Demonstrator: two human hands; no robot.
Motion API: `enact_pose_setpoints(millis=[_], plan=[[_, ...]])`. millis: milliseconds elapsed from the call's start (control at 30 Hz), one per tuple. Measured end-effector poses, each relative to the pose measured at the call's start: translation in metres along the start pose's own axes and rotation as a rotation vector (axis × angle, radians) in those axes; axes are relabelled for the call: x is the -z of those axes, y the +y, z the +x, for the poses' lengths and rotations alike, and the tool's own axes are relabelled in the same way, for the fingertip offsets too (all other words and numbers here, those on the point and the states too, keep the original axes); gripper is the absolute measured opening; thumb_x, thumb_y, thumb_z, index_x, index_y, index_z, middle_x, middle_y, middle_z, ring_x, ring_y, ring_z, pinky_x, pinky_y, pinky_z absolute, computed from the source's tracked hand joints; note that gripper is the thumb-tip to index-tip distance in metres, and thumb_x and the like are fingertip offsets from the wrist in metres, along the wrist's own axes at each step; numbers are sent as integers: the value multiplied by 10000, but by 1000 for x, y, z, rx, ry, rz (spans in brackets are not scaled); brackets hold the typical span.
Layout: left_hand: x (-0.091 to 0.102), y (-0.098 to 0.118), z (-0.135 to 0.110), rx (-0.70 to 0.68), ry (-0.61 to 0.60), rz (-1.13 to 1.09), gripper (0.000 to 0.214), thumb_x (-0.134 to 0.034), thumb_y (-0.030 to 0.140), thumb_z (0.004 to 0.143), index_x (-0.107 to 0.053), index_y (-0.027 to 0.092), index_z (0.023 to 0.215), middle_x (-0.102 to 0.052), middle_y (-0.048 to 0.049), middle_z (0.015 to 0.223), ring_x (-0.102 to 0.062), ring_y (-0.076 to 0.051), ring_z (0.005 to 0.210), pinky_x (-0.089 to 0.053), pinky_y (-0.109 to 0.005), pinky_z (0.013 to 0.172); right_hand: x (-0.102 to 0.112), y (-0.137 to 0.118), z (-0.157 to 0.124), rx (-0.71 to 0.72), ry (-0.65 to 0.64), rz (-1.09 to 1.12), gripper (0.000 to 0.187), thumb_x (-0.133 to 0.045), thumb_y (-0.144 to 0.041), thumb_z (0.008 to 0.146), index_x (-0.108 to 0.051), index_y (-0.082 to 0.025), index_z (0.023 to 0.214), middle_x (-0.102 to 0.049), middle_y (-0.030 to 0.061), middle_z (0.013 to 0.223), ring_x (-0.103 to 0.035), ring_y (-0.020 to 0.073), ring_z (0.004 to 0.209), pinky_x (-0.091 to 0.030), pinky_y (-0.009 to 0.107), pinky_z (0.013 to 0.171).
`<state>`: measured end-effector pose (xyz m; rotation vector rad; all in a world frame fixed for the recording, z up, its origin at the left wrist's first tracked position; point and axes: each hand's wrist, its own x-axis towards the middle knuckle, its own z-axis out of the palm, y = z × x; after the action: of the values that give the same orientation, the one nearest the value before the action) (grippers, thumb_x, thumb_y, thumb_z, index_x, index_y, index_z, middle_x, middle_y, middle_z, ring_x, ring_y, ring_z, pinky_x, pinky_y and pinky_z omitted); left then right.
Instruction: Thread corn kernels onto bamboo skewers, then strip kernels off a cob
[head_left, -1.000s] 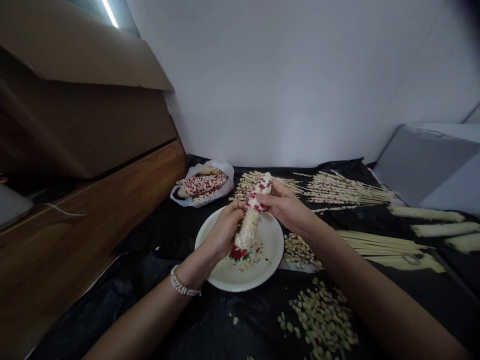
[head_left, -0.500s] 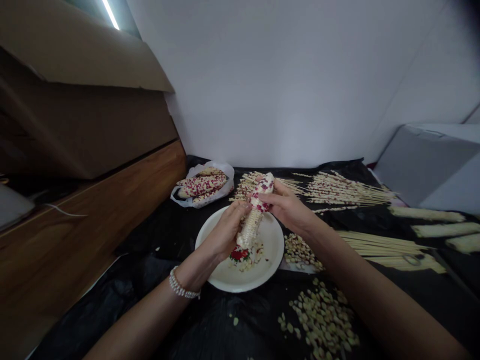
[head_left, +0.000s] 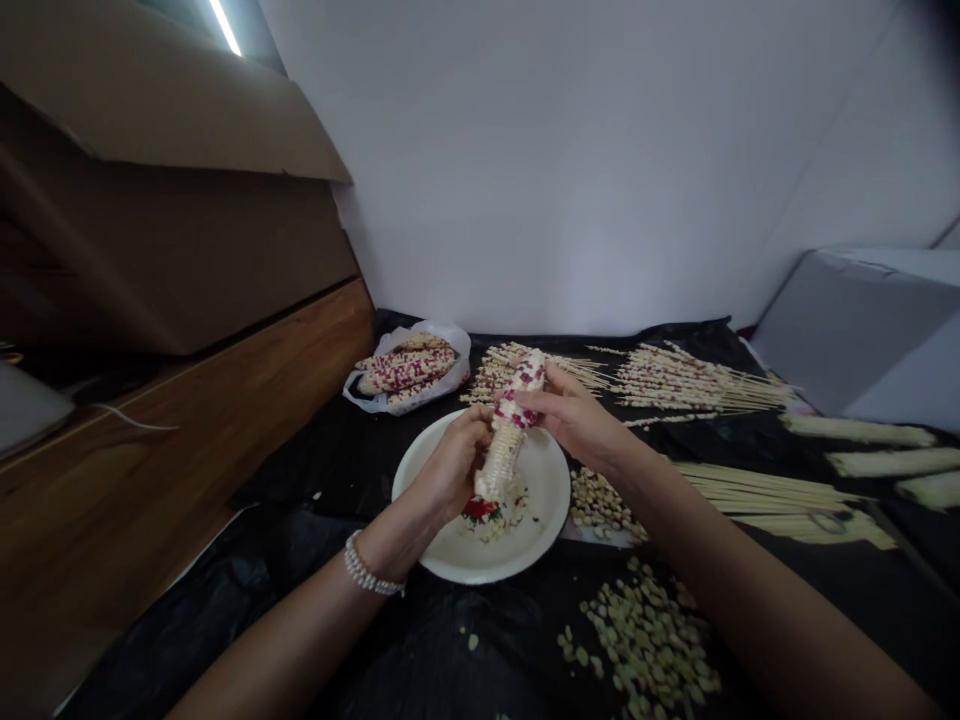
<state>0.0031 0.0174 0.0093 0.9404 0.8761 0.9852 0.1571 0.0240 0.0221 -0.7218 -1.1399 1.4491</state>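
Note:
Both hands are closed around a corn cob (head_left: 501, 458), held tilted above a white bowl (head_left: 409, 470). The cob's lower part is bare of kernels; red and white kernels cover its upper end. My left hand (head_left: 456, 462), with a beaded bracelet at the wrist, grips the cob's left side, its fingertips partly hidden. My right hand (head_left: 574, 412) wraps the upper end, thumb lying across the kernels. Loose kernels (head_left: 514, 515) lie in the bowl beside a red printed pattern.
Whole corn cobs (head_left: 409, 370) sit in a plastic bag at the back left. Kernel-threaded skewers (head_left: 667, 375) lie behind, bare sticks (head_left: 757, 485) and stripped cobs (head_left: 892, 460) to the right. Flat pale seeds (head_left: 652, 635) are spread in front. A cardboard box (head_left: 187, 220) stands left.
My left fingers have shifted slightly on the cob, which has turned a little in my hands. The view has moved slightly; the rest looks the same.

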Motion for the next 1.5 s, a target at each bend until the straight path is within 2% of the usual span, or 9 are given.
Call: enact_pose_setpoints(millis=[100,233,433,633,867,1000,1200,1333,1500], plan=[[-2,4,-2,3,-48,-65,107,-563,206,705,-585,186,808,-582,-3,739,-533,-138,640,-423,-272,594,1,-5,0,2,12,6,397,-719,-240,680,-546,-249,1037,-615,21,931,-585,203,878,-471,370,837],[-4,4,-3,-68,-36,11,187,-673,343,767,-595,188,839,-594,1,771,-550,-128,671,-408,-251,592,4,-5,1,8,0,7,438,-725,-265,703,-537,-246,1098,-615,21,914,-590,199,876,-469,366,846],[0,-6,1,-181,-26,165,205,-646,367,803,-527,205,841,-519,38,679,-444,-86,540,-307,-229,497,11,-1,4,27,-7,-37,481,-756,-312,719,-538,-273,1146,-610,4,937,-566,171,848,-481,322,762],[0,-6,2,-333,128,420,108,-536,206,826,-467,202,743,-385,65,598,-321,-83,511,-257,-237,492,8,1,1,27,-20,-84,484,-772,-312,707,-561,-265,1140,-631,21,969,-577,181,846,-477,329,749],[-2,-4,0,-367,98,436,93,-551,237,845,-488,206,785,-414,60,622,-340,-88,508,-271,-240,489,12,-2,2,39,-11,-65,357,-756,-312,720,-588,-255,1030,-630,27,946,-588,200,890,-489,365,813],[1,-1,2,-248,37,254,113,-619,280,823,-531,210,837,-489,51,660,-413,-82,522,-305,-229,499,14,-7,3,43,-28,-25,325,-723,-298,743,-589,-255,1036,-633,31,987,-591,206,943,-478,388,881],[-1,5,-1,2,-71,-41,269,-634,443,823,-591,196,920,-627,-20,837,-604,-150,712,-454,-285,639,9,-6,2,31,-39,14,387,-715,-263,734,-570,-252,1093,-632,32,965,-600,212,946,-466,406,917],[-3,6,-3,2,-68,-37,281,-721,349,765,-581,202,960,-642,-3,807,-614,-137,652,-450,-270,593,9,-5,2,33,-32,10,378,-714,-276,732,-564,-259,1079,-631,30,978,-597,211,933,-471,408,906],[-1,4,-2,-22,-89,-36,268,-724,307,758,-576,195,951,-634,7,803,-605,-118,646,-452,-252,593,11,-6,3,44,-26,-18,378,-709,-296,735,-559,-262,1081,-623,26,969,-592,207,942,-469,391,898]])
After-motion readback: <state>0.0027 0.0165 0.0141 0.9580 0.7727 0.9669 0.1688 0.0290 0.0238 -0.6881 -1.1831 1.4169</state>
